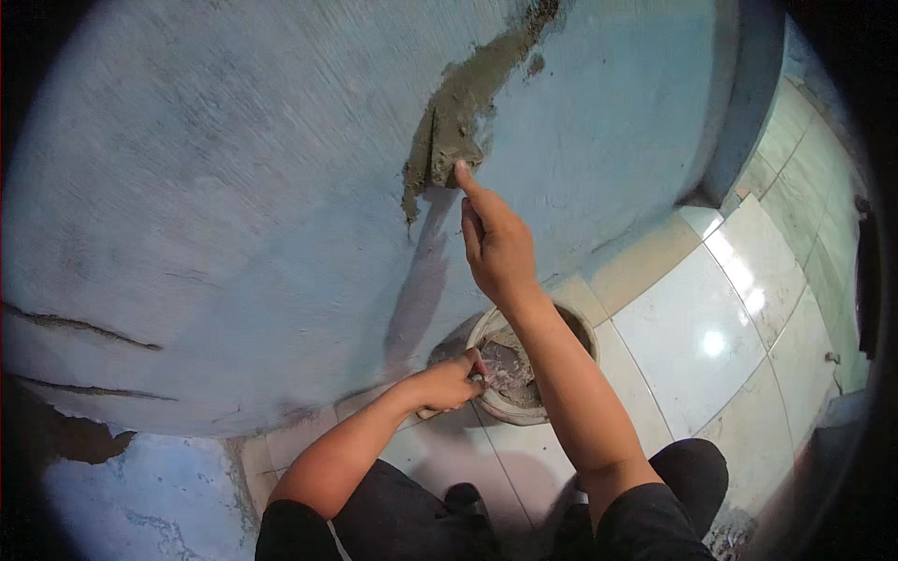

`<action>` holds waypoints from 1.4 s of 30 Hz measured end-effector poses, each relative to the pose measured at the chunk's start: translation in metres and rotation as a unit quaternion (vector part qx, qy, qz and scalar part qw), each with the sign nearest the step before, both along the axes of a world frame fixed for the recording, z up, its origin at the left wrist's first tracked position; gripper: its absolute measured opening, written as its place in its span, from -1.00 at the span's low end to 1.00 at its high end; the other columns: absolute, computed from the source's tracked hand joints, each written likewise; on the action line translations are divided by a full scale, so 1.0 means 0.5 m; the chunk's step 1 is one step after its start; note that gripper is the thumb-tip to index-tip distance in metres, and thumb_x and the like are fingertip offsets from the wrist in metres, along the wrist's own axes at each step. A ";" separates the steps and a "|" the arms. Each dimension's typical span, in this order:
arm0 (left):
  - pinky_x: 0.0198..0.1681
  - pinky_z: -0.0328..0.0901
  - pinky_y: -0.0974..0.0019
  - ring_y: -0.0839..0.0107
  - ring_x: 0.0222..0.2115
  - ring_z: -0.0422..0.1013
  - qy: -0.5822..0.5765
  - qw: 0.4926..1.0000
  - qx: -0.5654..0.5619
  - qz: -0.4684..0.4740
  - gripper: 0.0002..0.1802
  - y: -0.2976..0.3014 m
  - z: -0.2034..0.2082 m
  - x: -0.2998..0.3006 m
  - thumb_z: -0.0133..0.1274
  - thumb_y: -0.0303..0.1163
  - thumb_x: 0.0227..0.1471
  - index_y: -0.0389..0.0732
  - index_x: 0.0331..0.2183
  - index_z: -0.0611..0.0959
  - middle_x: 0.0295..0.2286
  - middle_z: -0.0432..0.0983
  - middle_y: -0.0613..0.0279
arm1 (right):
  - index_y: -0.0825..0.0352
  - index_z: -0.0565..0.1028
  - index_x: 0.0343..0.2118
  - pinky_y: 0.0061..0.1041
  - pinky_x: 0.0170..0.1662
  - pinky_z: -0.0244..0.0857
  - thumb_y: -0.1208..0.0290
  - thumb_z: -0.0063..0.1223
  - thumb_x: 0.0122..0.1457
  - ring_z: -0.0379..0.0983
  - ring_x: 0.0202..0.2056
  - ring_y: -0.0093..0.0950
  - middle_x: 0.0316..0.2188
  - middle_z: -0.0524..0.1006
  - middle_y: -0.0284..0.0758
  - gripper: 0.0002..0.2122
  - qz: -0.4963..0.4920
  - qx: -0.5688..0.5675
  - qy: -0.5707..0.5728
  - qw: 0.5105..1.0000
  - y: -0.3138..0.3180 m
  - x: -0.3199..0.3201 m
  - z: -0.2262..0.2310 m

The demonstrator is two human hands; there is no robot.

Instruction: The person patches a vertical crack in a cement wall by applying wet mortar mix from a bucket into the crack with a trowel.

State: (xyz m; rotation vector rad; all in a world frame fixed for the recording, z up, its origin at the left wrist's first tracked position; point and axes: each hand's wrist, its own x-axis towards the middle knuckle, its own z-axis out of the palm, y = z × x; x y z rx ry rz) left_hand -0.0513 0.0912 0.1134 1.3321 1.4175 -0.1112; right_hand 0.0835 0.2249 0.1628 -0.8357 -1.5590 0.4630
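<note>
Dark right sleeve [645, 519] nearest. Blue wall [281, 140] fills upper left; pale tiled floor [687, 323] right. Grey mortar strip [470, 89] slants up wall. Bucket [514, 414] on tiles near wall, wet mix [513, 376] inside. Right hand [505, 243]: index extended, tip touching strip's lower end, others curled; can't tell if gripping. Left hand [449, 384]: fingers bent at bucket's left rim; can't tell what's gripped.

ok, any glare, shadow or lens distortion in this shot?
Head view: bright glare streak and spot on the tiles; head view: soft dark shadow on the wall below the mortar; head view: fisheye bends tile edges, with black corners.
</note>
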 end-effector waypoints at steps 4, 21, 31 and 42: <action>-0.58 0.23 0.27 0.48 -0.66 0.28 0.001 1.000 0.012 0.005 -0.61 0.002 0.015 0.017 0.07 -0.19 0.28 -0.24 -0.03 0.40 -0.64 0.36 0.32 | 0.04 0.33 0.32 -0.21 -0.34 0.37 0.52 0.04 0.27 0.48 -0.40 -0.14 -0.40 0.48 -0.22 -0.46 -0.006 0.012 -0.030 0.999 0.002 -0.002 -0.025; -0.63 0.25 0.24 0.45 -0.68 0.33 -0.009 0.999 0.033 0.000 -0.55 -0.007 0.027 0.015 0.08 -0.29 0.24 -0.39 0.02 0.41 -0.67 0.38 0.30 | 0.02 0.35 0.31 -0.24 -0.41 0.36 0.53 0.09 0.24 0.47 -0.47 -0.17 -0.44 0.47 -0.24 -0.44 -0.033 0.058 -0.029 0.997 -0.005 0.025 -0.052; -0.59 0.29 0.22 0.39 -0.68 0.37 0.014 0.998 0.044 -0.030 -0.53 -0.006 0.023 0.002 0.07 -0.29 0.22 -0.41 0.03 0.41 -0.67 0.43 0.22 | -0.04 0.33 0.33 -0.23 -0.37 0.37 0.51 0.07 0.26 0.48 -0.44 -0.17 -0.42 0.47 -0.25 -0.43 0.003 0.016 -0.073 0.997 -0.016 -0.009 -0.063; -0.22 0.36 0.08 0.24 -0.29 0.49 0.002 0.991 0.111 -0.078 -0.56 -0.013 -0.078 -0.037 0.07 -0.26 0.22 -0.34 0.01 0.44 -0.32 0.57 0.02 | -0.12 0.31 0.34 -0.25 -0.45 0.40 0.47 0.11 0.22 0.51 -0.49 -0.23 -0.44 0.48 -0.31 -0.38 0.022 0.034 -0.157 0.987 -0.018 -0.002 -0.127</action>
